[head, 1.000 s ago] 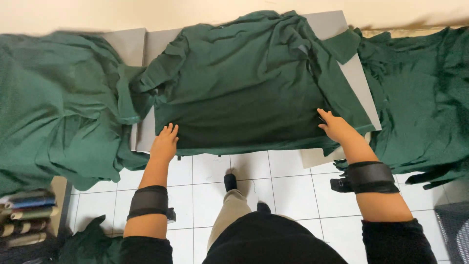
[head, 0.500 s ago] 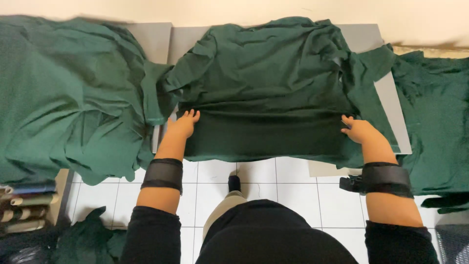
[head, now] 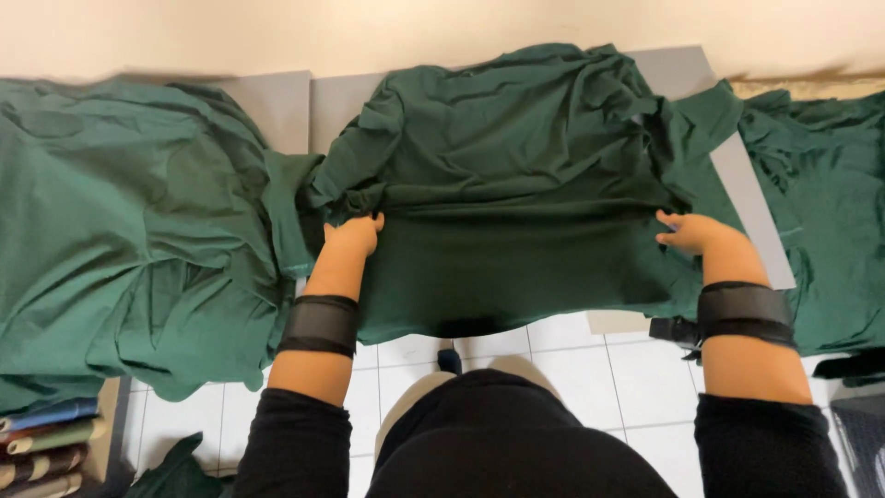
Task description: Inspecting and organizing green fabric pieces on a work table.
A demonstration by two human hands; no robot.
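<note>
Grey tabletop (head: 277, 106) against a cream wall carries the dark green shirt (head: 516, 175), its long axis running left to right, pinched at its fold by the left hand (head: 353, 232) and the right hand (head: 693, 232), both equally near, with green garment heaps (head: 129, 240) on either side.

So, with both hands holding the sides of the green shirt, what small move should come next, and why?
Probably carry the gripped fold further up toward the collar. The left hand and right hand each pinch a side of the green shirt, the lower part lies smooth, and the upper part is bunched on the grey board.
</note>
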